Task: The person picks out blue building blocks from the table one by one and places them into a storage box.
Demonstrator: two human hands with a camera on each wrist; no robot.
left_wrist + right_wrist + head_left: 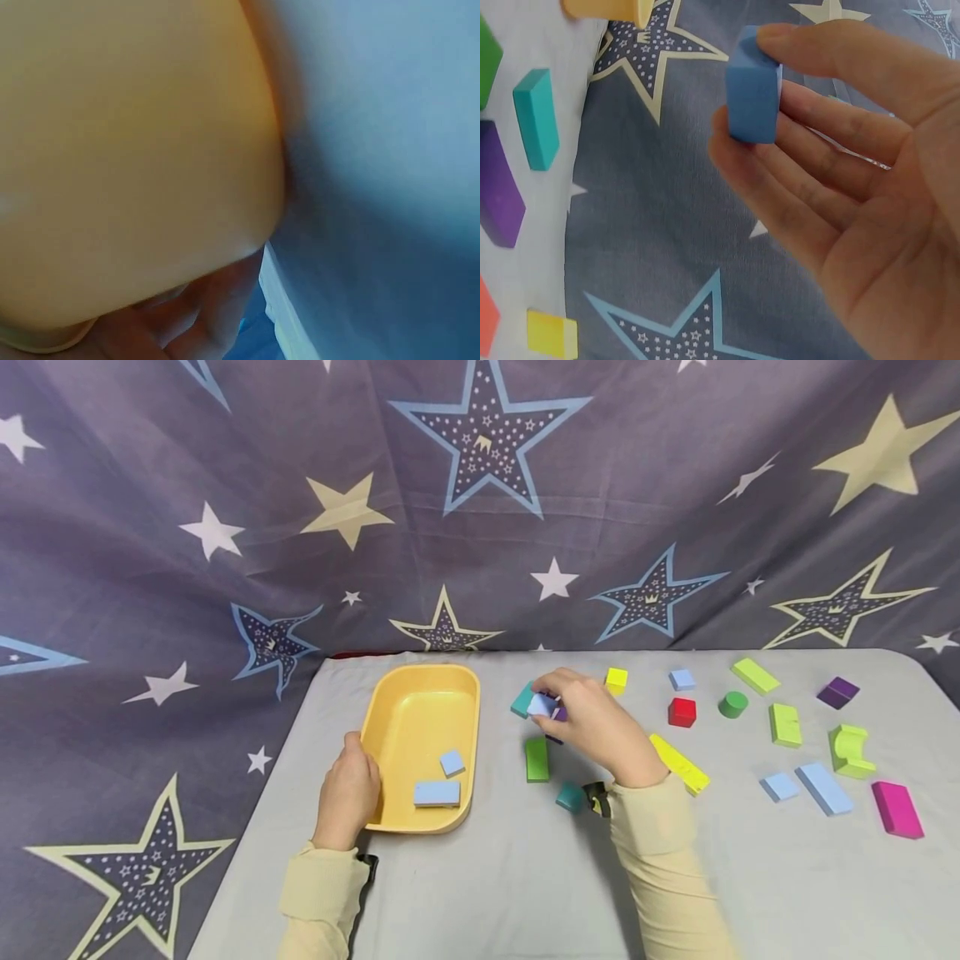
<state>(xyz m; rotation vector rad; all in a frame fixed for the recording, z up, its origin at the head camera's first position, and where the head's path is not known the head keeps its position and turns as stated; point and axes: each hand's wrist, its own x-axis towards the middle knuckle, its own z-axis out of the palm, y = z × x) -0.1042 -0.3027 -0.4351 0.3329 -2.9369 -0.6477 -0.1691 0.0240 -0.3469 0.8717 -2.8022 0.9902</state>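
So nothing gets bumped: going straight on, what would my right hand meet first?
Likely the teal rectangular block just beyond the held blue block, though the right hand may pass above.

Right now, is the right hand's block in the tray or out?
Out: the right hand pinches the block over the table, outside the tray.

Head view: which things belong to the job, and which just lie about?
Probably in the job:
yellow tray, gripped by the left hand
blue block, pinched by the right hand
long blue block and small blue block, inside the tray
three loose blue blocks, possibly

Apparently lying about, among others:
red cube
green cylinder
magenta block
yellow cube
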